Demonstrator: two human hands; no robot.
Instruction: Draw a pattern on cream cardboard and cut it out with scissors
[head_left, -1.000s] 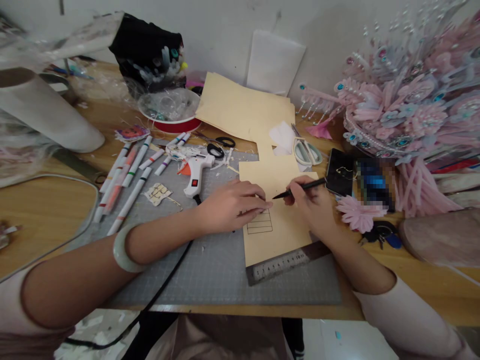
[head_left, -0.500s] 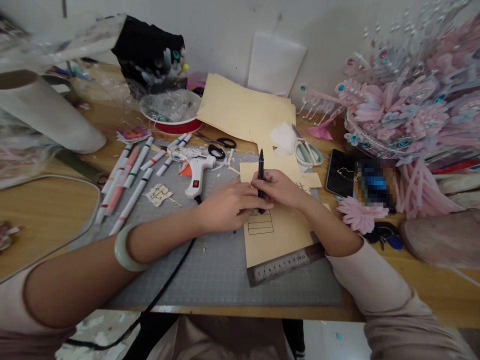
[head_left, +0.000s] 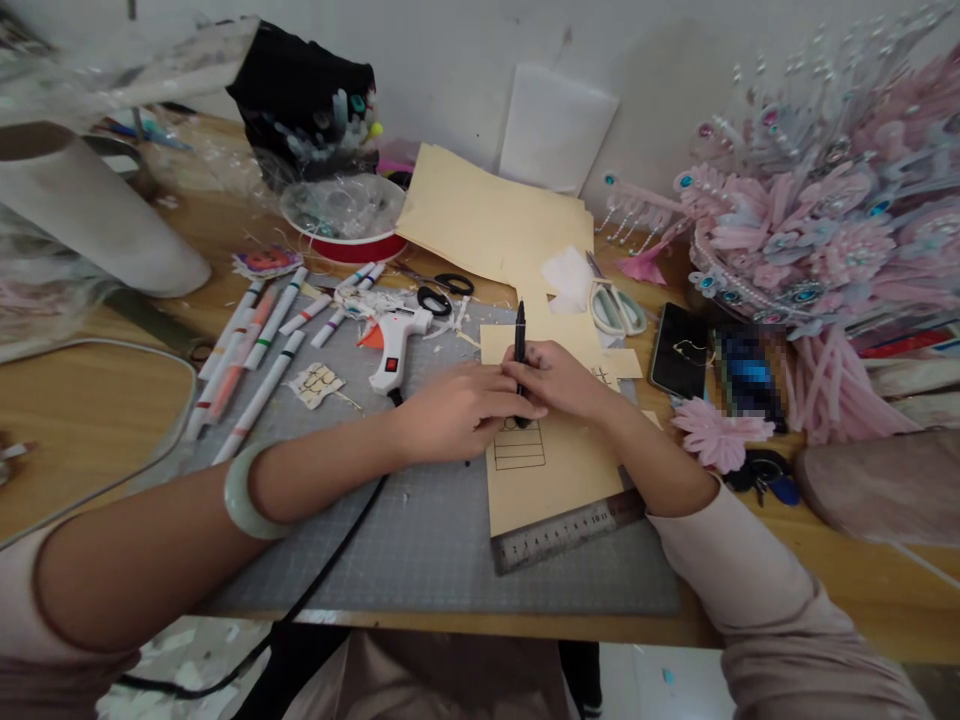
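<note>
My right hand is closed round a black pen, held upright with its lower end at the drawing. Beneath it lies a sheet of tan card with a ruled box and small round shapes drawn in black. My left hand rests over the card's left edge, fingers stretched toward the pen and nearly touching my right hand. A steel ruler lies along the card's lower edge. The pen's tip is partly hidden by my left fingers.
A white glue gun with a black cord lies left of my hands, beside several markers. Scissors, a phone and pink flower ornaments are to the right. More tan card lies behind, near a red-rimmed bowl.
The view has shifted very slightly. Both hands and the pen stay in nearly the same place on the card.
</note>
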